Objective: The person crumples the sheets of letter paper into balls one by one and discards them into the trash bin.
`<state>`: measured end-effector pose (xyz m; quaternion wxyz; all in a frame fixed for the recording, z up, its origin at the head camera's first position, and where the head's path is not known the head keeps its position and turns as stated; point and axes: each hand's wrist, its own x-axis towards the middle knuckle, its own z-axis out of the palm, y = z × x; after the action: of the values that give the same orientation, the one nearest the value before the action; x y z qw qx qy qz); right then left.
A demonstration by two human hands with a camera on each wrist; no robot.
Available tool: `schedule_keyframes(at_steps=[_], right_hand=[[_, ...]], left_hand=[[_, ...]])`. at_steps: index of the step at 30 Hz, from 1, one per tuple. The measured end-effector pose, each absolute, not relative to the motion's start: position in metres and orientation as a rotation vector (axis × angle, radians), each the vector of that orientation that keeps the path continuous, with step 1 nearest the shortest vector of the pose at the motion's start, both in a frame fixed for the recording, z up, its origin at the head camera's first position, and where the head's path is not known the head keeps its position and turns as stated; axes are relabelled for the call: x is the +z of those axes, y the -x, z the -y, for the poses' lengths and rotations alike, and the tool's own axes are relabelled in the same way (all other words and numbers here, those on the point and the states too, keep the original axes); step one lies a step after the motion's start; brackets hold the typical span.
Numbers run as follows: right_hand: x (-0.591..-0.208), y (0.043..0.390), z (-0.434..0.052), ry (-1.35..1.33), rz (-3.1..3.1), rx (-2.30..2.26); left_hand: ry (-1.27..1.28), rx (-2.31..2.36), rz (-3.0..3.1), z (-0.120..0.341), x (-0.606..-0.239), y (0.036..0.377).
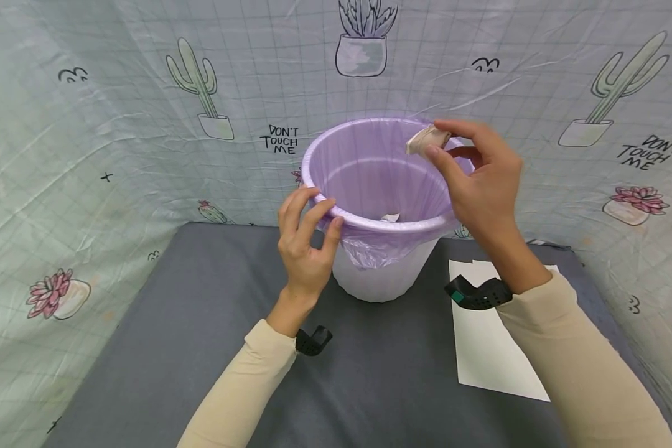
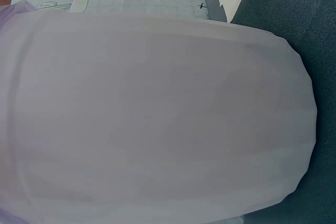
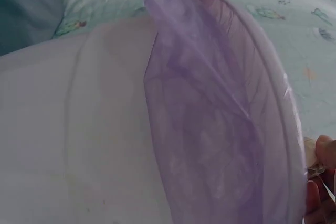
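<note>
A white trash bin (image 1: pixel 378 283) lined with a purple plastic bag (image 1: pixel 372 246) stands on the dark grey surface. The left hand (image 1: pixel 308 239) grips the bin's near left rim, fingers curled over the folded liner. Above the rim's right side, the right hand (image 1: pixel 484 174) pinches a small crumpled beige piece of paper (image 1: pixel 424 140) between thumb and fingers. Inside the bin a white scrap (image 1: pixel 391 218) shows. In the left wrist view the bin wall (image 2: pixel 157 114) fills most of the picture. The right wrist view has the folded liner (image 3: pixel 210 129) close up.
White paper sheets (image 1: pixel 493 348) lie to the right of the bin, partly under the right forearm. A patterned curtain (image 1: pixel 246 81) with printed cacti hangs behind and at both sides. Each wrist wears a black band (image 1: pixel 478 294).
</note>
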<state>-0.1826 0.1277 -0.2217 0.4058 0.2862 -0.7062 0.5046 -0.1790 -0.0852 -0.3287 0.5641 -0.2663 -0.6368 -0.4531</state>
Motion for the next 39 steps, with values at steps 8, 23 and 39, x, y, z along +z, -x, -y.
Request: schedule_keyframes(at_steps=[8, 23, 39], right_hand=[[-0.212, 0.183, -0.117, -0.497, 2.018, 1.258], [-0.216, 0.179, -0.124, -0.444, 2.132, 1.241], [-0.254, 0.137, -0.185, -0.524, 2.177, 1.226]], left_hand=[[0.624, -1.063, 1.502, 0.085, -0.329, 0.179], [0.644, -1.028, 1.499, 0.086, -0.329, 0.179], [0.621, -1.100, 1.635, 0.089, -0.339, 0.139]])
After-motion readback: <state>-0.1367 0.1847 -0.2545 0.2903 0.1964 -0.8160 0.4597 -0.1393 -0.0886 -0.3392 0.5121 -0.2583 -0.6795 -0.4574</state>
